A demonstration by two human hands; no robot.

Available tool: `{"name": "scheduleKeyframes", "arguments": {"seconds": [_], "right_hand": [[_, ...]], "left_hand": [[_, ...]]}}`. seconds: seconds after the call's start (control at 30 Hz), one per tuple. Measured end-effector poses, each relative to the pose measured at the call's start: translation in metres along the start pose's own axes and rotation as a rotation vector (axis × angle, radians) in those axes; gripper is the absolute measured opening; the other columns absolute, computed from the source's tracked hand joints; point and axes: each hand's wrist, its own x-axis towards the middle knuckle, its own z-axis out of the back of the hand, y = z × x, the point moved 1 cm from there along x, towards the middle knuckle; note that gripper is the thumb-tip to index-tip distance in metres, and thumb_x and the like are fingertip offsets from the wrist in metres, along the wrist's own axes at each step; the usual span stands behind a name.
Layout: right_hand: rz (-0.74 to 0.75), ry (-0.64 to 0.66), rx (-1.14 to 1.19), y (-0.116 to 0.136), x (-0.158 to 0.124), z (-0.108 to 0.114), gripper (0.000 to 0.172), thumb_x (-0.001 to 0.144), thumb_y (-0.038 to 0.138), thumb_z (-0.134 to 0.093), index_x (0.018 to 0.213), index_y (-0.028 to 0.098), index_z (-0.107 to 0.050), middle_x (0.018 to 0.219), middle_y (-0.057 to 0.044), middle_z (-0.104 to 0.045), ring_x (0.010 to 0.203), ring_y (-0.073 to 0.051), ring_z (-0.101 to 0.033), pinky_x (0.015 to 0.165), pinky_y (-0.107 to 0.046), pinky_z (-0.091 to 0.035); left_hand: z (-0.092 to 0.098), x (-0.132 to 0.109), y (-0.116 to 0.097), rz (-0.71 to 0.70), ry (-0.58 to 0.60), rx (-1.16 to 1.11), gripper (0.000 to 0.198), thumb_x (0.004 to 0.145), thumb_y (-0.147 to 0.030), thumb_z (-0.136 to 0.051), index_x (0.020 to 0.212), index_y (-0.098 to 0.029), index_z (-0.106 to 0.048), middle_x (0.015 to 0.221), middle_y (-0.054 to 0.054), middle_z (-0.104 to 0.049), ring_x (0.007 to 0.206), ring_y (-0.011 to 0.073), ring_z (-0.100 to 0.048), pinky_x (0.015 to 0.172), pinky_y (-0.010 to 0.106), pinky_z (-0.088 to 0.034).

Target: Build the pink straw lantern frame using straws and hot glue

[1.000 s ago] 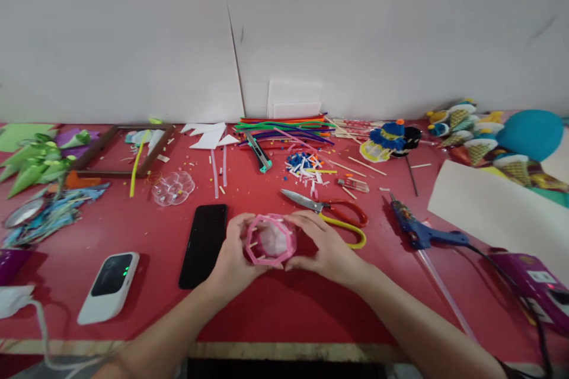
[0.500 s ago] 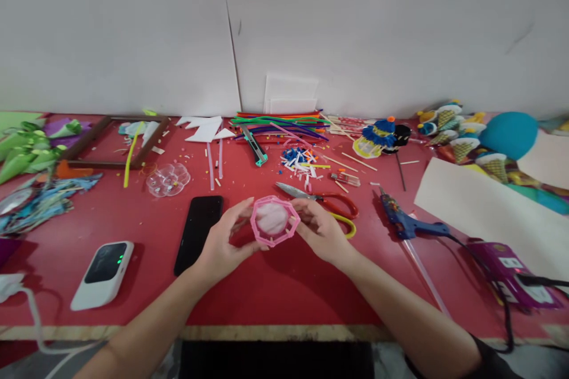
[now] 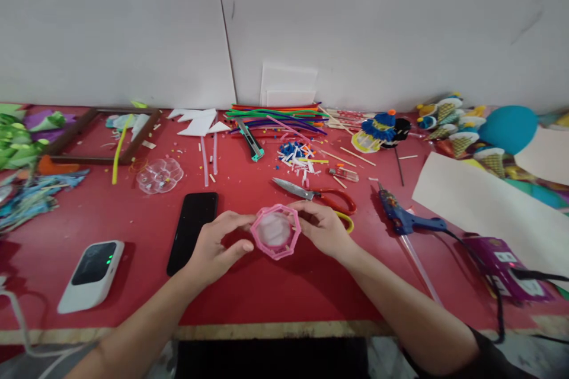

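A small pink polygon-shaped basket (image 3: pixel 275 231) made of straws sits between both my hands, just above the red table (image 3: pixel 275 296). My left hand (image 3: pixel 217 246) curls round its left side with the thumb under the rim. My right hand (image 3: pixel 324 228) pinches its right side. The basket's open top faces me and its inside looks pale.
A black phone (image 3: pixel 192 222) lies left of my hands and a white device (image 3: pixel 91 275) further left. Scissors (image 3: pixel 320 194) lie behind, a blue glue gun (image 3: pixel 402 216) and white paper sheet (image 3: pixel 489 207) to the right. Pipe cleaners (image 3: pixel 275 115) and cut straw bits (image 3: pixel 297 157) lie near the wall.
Both hands have kept hold of the pink basket, turning it slightly. The view has shifted a little, so things sit slightly left and higher.
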Motion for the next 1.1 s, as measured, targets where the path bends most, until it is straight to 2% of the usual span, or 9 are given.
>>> {"name": "scheduleKeyframes", "arguments": {"seconds": [0.07, 0.17, 0.23, 0.4, 0.57, 0.7, 0.9, 0.97, 1.1], "right_hand": [[0.002, 0.066, -0.017, 0.003, 0.0, -0.003, 0.017, 0.085, 0.031, -0.064, 0.095, 0.02, -0.073, 0.091, -0.007, -0.077, 0.081, -0.02, -0.071, 0.074, -0.033, -0.057], [0.013, 0.123, -0.03, 0.006, 0.0, -0.007, 0.016, 0.084, 0.024, -0.06, 0.093, 0.019, -0.073, 0.092, -0.007, -0.077, 0.082, -0.019, -0.071, 0.073, -0.031, -0.056], [0.021, 0.14, -0.033, 0.007, 0.001, -0.008, 0.017, 0.083, 0.021, -0.059, 0.092, 0.019, -0.074, 0.094, -0.006, -0.077, 0.084, -0.018, -0.071, 0.075, -0.03, -0.055], [0.004, 0.126, -0.012, 0.004, 0.003, -0.01, 0.02, 0.084, 0.023, -0.059, 0.097, 0.02, -0.074, 0.097, -0.006, -0.077, 0.084, -0.018, -0.07, 0.072, -0.029, -0.054], [-0.027, -0.046, -0.071, 0.004, 0.003, -0.009, 0.021, 0.089, 0.032, -0.057, 0.099, 0.022, -0.073, 0.101, -0.006, -0.076, 0.086, -0.018, -0.069, 0.076, -0.032, -0.055], [0.04, -0.177, -0.111, 0.011, -0.001, -0.01, 0.024, 0.093, 0.039, -0.054, 0.095, 0.023, -0.072, 0.096, -0.005, -0.072, 0.09, -0.018, -0.066, 0.082, -0.032, -0.053], [-0.097, 0.066, 0.079, 0.017, -0.003, -0.014, 0.04, 0.084, 0.06, -0.063, 0.08, 0.02, -0.069, 0.064, 0.002, -0.058, 0.056, -0.011, -0.048, 0.055, -0.025, -0.041], [-0.136, 0.117, 0.106, 0.017, -0.003, -0.014, 0.045, 0.083, 0.064, -0.063, 0.078, 0.02, -0.068, 0.06, 0.003, -0.053, 0.052, -0.01, -0.043, 0.051, -0.025, -0.037], [-0.19, 0.142, 0.188, 0.018, -0.001, -0.012, 0.049, 0.08, 0.069, -0.063, 0.077, 0.02, -0.066, 0.057, 0.004, -0.052, 0.05, -0.01, -0.044, 0.048, -0.024, -0.036]], "left_hand": [[-0.002, 0.002, -0.003, 0.103, -0.026, -0.051, 0.037, 0.088, -0.054, -0.063, 0.096, -0.021, -0.076, 0.08, 0.005, -0.072, 0.07, 0.0167, -0.066, 0.066, 0.027, -0.054], [-0.006, 0.004, -0.006, 0.277, -0.066, -0.178, 0.034, 0.09, -0.05, -0.06, 0.101, -0.02, -0.072, 0.074, 0.001, -0.067, 0.059, 0.0128, -0.06, 0.056, 0.023, -0.051], [-0.008, 0.005, -0.007, 0.345, -0.07, -0.231, 0.032, 0.088, -0.048, -0.062, 0.102, -0.021, -0.072, 0.075, 0.001, -0.068, 0.061, 0.0132, -0.061, 0.057, 0.023, -0.051], [-0.01, 0.007, -0.007, 0.413, 0.033, -0.239, 0.024, 0.083, -0.042, -0.068, 0.088, -0.02, -0.075, 0.071, 0.002, -0.074, 0.066, 0.0166, -0.067, 0.064, 0.027, -0.055], [-0.009, 0.008, -0.011, 0.424, 0.03, -0.227, 0.022, 0.084, -0.039, -0.067, 0.077, -0.019, -0.075, 0.065, 0.002, -0.074, 0.061, 0.016, -0.067, 0.063, 0.027, -0.056], [-0.009, 0.007, -0.01, 0.424, -0.011, -0.193, 0.026, 0.085, -0.041, -0.066, 0.077, -0.018, -0.076, 0.064, 0.002, -0.074, 0.057, 0.0144, -0.064, 0.057, 0.024, -0.052], [-0.009, 0.006, -0.01, 0.391, -0.031, -0.156, 0.026, 0.086, -0.04, -0.065, 0.078, -0.018, -0.076, 0.074, 0.003, -0.078, 0.068, 0.0164, -0.07, 0.07, 0.026, -0.056], [-0.008, 0.006, -0.012, 0.389, -0.024, -0.151, 0.026, 0.087, -0.04, -0.064, 0.078, -0.019, -0.076, 0.074, 0.003, -0.078, 0.069, 0.0173, -0.071, 0.072, 0.028, -0.057], [-0.009, 0.006, -0.012, 0.408, -0.019, -0.175, 0.027, 0.087, -0.042, -0.064, 0.08, -0.018, -0.076, 0.073, 0.004, -0.079, 0.074, 0.0196, -0.074, 0.076, 0.031, -0.059]]}}
